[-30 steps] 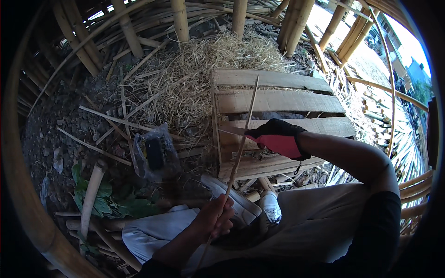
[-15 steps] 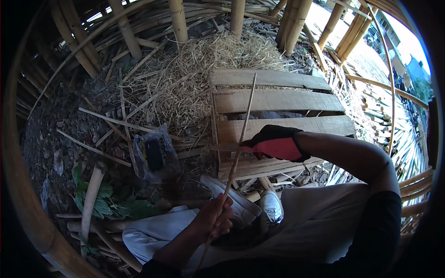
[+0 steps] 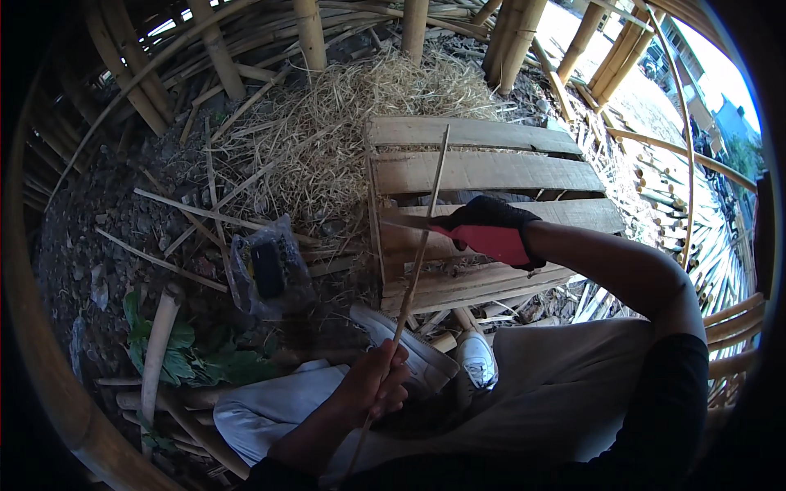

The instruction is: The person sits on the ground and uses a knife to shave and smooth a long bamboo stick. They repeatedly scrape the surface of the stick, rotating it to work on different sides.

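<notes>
My left hand is bare and closed around a thin bamboo strip. The strip runs from my lap up and away, its far end above the slatted wooden crate. A black and red glove covers my right hand, which is closed on a knife. The knife's blade points left and crosses the strip about midway up; its handle is hidden in the glove. Both hands are over my lap and the near side of the crate.
A clear plastic bag with a dark object lies left of the crate. Pale shavings are heaped behind. Green leaves and a short bamboo piece sit at left. Bamboo posts stand behind; my shoes are below the crate.
My right hand and the knife have moved away from me, farther up the bamboo strip. My left hand keeps its hold in nearly the same place.
</notes>
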{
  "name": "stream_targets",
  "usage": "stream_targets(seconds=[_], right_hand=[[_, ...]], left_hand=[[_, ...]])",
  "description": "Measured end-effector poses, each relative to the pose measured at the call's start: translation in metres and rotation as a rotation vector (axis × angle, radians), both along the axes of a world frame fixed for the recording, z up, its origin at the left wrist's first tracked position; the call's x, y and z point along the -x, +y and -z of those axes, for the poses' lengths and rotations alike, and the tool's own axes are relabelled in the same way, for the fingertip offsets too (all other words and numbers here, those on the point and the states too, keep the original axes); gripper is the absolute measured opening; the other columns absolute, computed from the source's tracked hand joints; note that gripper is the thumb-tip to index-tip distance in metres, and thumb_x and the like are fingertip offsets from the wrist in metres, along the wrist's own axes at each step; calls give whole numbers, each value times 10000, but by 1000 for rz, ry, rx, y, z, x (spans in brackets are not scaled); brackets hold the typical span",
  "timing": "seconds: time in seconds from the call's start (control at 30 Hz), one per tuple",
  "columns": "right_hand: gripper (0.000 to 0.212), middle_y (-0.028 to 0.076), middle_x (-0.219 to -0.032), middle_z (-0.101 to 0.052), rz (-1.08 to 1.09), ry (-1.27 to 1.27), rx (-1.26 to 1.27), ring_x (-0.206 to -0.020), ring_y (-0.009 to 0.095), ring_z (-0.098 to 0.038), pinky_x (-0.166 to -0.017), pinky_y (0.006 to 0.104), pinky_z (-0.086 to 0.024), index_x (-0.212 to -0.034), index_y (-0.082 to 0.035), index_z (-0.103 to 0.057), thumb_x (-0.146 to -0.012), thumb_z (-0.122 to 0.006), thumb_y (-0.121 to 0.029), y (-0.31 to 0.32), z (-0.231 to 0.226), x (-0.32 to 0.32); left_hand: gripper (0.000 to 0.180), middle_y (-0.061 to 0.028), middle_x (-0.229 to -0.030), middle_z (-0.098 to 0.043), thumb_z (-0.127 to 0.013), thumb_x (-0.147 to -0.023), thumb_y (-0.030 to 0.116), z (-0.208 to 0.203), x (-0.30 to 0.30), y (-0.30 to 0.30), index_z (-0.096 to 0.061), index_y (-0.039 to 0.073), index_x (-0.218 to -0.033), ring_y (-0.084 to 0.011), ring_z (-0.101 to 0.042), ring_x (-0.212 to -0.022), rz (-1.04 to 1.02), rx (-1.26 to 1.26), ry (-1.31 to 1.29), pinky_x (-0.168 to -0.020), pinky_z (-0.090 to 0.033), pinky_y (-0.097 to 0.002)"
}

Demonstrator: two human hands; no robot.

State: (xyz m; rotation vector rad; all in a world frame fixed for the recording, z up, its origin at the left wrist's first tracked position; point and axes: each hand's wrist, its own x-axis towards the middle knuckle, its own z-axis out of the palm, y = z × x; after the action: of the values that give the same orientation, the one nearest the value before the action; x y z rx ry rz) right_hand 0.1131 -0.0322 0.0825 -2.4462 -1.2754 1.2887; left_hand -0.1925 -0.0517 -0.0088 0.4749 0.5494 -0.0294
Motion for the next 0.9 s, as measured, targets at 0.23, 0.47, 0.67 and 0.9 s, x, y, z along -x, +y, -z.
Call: stream_targets(seconds=[0.23,0.47,0.67,0.9], right_hand=[[450,94,-762,-664,-269,-101,-290,-657,180,-586,-669,361,-488,-1078,-100,-739,-997,-534,-494,-2,31,-18],[422,68,-761,-643,-41,17,-60,-669,182,-597,-647,342,-493,-1174,-189,-734,-1005,-496,-494,6,-11,-6],[436,88,-809,-668,-290,-217,-304,-699,200,-630,-716,363,-505,-991,-64,-700,-1009,-462,-428,-8,13,-7],[569,75,-744,-647,-342,-5,-220,-685,206,-611,-715,404,-497,-905,-9,-704,-979,-525,-544,-11,19,2]], left_hand=[[453,43,-494,-354,-423,-1006,624,-5,-4,1,-427,176,-935,-91,-324,-311,-11,-1,9,-366,-300,-236],[455,41,-493,-354,-418,-1009,620,-1,0,-1,-428,172,-930,-93,-323,-307,-14,14,-20,-358,-290,-240],[448,45,-499,-345,-419,-1010,614,-1,0,0,-425,172,-935,-85,-323,-304,-18,32,-18,-321,-269,-238],[470,43,-493,-345,-442,-991,638,-3,-3,1,-425,172,-930,-91,-315,-306,-26,35,-6,-328,-264,-240]])
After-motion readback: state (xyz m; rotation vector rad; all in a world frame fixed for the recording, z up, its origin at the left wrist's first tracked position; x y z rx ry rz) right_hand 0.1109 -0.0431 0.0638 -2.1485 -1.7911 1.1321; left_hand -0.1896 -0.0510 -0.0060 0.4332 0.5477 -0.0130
